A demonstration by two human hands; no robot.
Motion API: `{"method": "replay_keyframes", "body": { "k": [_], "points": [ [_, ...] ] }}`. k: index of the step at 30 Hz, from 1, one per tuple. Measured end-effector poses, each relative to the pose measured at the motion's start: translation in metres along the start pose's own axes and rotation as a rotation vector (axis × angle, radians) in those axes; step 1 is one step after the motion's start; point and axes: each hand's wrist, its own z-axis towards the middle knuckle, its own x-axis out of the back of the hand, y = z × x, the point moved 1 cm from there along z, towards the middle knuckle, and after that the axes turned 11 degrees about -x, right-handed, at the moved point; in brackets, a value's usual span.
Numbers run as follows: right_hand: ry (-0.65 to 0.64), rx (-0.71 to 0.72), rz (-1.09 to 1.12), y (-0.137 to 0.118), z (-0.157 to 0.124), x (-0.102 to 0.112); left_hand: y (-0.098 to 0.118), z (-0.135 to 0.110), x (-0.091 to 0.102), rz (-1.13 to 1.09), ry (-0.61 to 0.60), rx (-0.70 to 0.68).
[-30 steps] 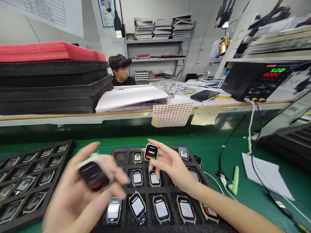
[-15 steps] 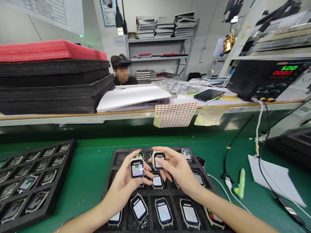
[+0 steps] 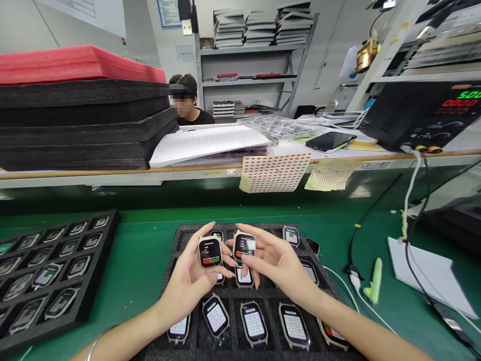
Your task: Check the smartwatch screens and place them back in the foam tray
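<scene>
My left hand (image 3: 191, 268) is closed around a smartwatch (image 3: 210, 251) without a strap, its face turned up. Its dark screen shows white text with a red and green bar at the bottom. A second smartwatch (image 3: 244, 244) with a similar screen is in my right hand (image 3: 280, 255), the thumb at its lower edge. Both hands hover over a black foam tray (image 3: 235, 311). In the tray's compartments lie several more watches, such as one lit watch (image 3: 254, 322) showing a white grid; the hands and forearms hide some of them.
Another foam tray (image 3: 98, 250) of watches lies at left. Along the shelf stand stacked black foam (image 3: 82, 120), papers (image 3: 210, 143), a phone (image 3: 330, 142) and a power supply (image 3: 424, 118). Cables (image 3: 353, 240) and a white pad (image 3: 432, 276) are at right. A person (image 3: 188, 100) sits behind.
Both held watches' screens have switched from a white and green grid to dark text with red and green bars. My right thumb has slid down off the screen's middle.
</scene>
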Motion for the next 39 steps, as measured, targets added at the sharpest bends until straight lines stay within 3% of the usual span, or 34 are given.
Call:
{"method": "replay_keyframes", "body": {
  "k": [6,13,23,28,39],
  "points": [
    [-0.012,0.040,0.029,0.003,0.001,0.005,-0.001,0.002,-0.003,0.124,0.065,0.026],
    [0.105,-0.014,-0.056,0.003,0.002,0.006,-0.001,0.001,-0.003,0.097,0.013,0.001],
    [-0.076,0.002,0.032,0.003,-0.002,0.000,0.001,0.006,0.000,0.155,0.068,0.009],
    [-0.049,-0.005,-0.025,0.007,-0.001,0.000,0.000,0.002,0.001,0.075,-0.001,-0.023],
    [-0.057,0.026,-0.116,-0.001,0.010,-0.002,-0.001,-0.006,0.006,0.059,0.028,0.017]
  ]
}}
